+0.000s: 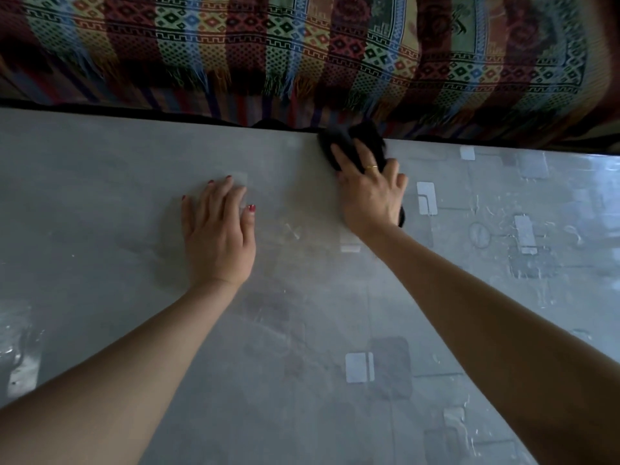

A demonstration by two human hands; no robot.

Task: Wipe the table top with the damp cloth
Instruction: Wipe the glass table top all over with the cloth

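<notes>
Right hand (369, 193) on the damp cloth (352, 146), far edge of the counter (302, 330)!

I see its fingers spread flat, pressing the dark cloth right at the far rim; the left hand (218, 236) lies open, palm down, bracing on the counter and holding nothing. Beyond the rim hangs a patterned woven throw (302, 45). My worry: one push further and the cloth slides off the edge or catches that fringe, as it isn't gripped, only pressed.
</notes>
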